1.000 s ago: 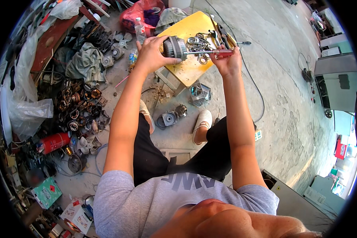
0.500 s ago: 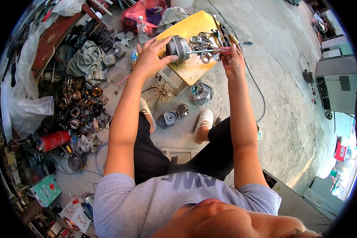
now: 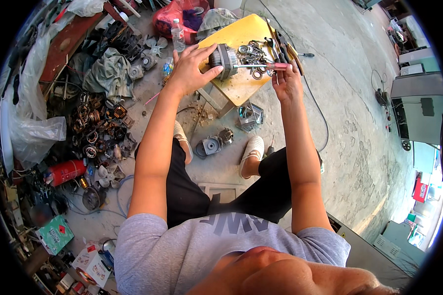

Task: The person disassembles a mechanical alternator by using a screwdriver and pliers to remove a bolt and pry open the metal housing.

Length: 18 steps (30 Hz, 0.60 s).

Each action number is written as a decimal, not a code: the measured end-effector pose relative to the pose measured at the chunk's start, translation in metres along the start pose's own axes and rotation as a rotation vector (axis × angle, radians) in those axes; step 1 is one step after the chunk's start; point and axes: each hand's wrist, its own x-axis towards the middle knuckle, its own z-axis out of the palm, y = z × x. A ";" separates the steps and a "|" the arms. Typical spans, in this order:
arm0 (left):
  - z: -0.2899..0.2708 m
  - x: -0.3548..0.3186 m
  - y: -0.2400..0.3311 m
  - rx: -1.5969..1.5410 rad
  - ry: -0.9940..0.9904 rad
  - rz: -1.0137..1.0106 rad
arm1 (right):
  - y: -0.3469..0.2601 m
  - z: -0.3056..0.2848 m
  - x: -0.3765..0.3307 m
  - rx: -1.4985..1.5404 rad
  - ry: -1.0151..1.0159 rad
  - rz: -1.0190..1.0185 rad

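My left hand (image 3: pixel 191 69) grips a small grey electric motor (image 3: pixel 223 61) above the yellow stool (image 3: pixel 241 83). My right hand (image 3: pixel 286 82) holds a red-handled screwdriver (image 3: pixel 261 66), whose shaft points left and touches the motor's end. On the stool top behind the motor lie several metal rings and nuts (image 3: pixel 250 50) and several hand tools (image 3: pixel 283 45). I am seated on the concrete floor, with my knees and white shoes (image 3: pixel 253 147) below the stool.
A pile of motor parts and copper windings (image 3: pixel 96 130) covers the floor at left, with a red canister (image 3: pixel 66 171), a grey cloth (image 3: pixel 110 73), a plastic bottle (image 3: pixel 177 33) and a red bag (image 3: pixel 174 17). Motor housings (image 3: pixel 212 145) lie between my feet. A cable (image 3: pixel 325 128) runs at right.
Both hands and the motor shifted slightly on the stool. The screwdriver stays against the motor's end, its handle now a little lower in my right hand.
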 end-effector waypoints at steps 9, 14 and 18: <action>-0.006 -0.002 0.003 0.029 -0.021 -0.005 | -0.007 0.023 -0.022 -0.015 0.143 0.028; -0.001 0.003 0.008 0.025 0.001 0.017 | 0.004 -0.012 0.010 -0.004 -0.073 -0.070; -0.001 -0.001 0.002 0.062 0.029 0.016 | -0.007 0.017 -0.015 -0.023 0.098 0.014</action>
